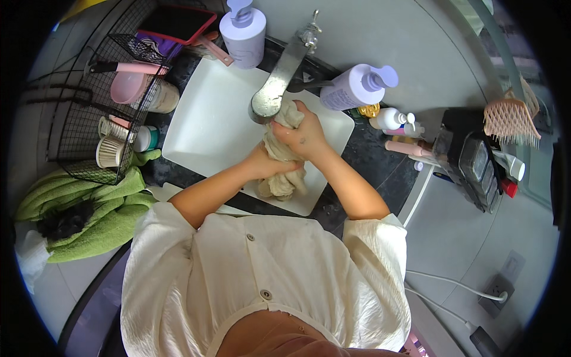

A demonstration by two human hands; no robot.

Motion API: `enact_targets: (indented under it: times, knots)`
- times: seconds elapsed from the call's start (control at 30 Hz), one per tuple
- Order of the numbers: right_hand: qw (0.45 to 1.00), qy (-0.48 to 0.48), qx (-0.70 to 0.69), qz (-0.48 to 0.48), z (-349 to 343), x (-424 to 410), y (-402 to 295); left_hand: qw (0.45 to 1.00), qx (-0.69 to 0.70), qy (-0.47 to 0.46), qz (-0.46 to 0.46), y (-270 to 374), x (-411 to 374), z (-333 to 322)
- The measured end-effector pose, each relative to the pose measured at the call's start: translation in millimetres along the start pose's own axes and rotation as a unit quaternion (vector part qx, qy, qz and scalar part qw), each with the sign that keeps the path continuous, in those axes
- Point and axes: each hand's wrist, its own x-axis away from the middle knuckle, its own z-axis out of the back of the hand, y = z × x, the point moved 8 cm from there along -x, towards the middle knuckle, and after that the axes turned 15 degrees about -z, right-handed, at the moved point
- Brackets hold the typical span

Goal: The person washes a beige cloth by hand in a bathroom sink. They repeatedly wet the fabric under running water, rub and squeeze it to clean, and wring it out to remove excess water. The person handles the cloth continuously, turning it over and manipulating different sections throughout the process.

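Observation:
A wet, crumpled beige cloth (283,149) is bunched lengthwise between my two hands, over the white rectangular washbasin (209,116). My right hand (303,134) grips its upper part, just beside the spout of the metal faucet (276,80). Lower down, my left hand (270,165) is closed around the cloth's middle, and its loose folds (282,185) hang below that hand toward the basin's near edge. Whether water is running is hidden by the faucet head and the cloth.
Lilac pump bottles (243,38) flank the faucet. At left, a black wire basket (84,138) holds toiletries, above a green towel (98,232). A phone (176,22) lies at the upper left. Small bottles (390,118) and a black organizer (468,160) stand at right, near a hairbrush (511,116).

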Motion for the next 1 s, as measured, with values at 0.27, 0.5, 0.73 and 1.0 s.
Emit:
enact_targets:
  times: [0.27,0.5,0.73,1.0]
  knots:
    - [0.975,0.104,0.194,0.002,-8,-10,6,0.997,-0.016,0.077,0.01,-71,-14,7]
    - [0.992,0.112,-0.058,0.017,-4,12,35,0.982,-0.16,0.043,-0.094,-44,-11,15]
    - [0.975,0.077,-0.207,0.011,-19,64,92,0.891,-0.447,-0.005,-0.083,-8,10,-11]
    - [0.975,0.178,-0.127,0.039,17,79,91,0.959,-0.208,-0.045,-0.188,21,34,-10]
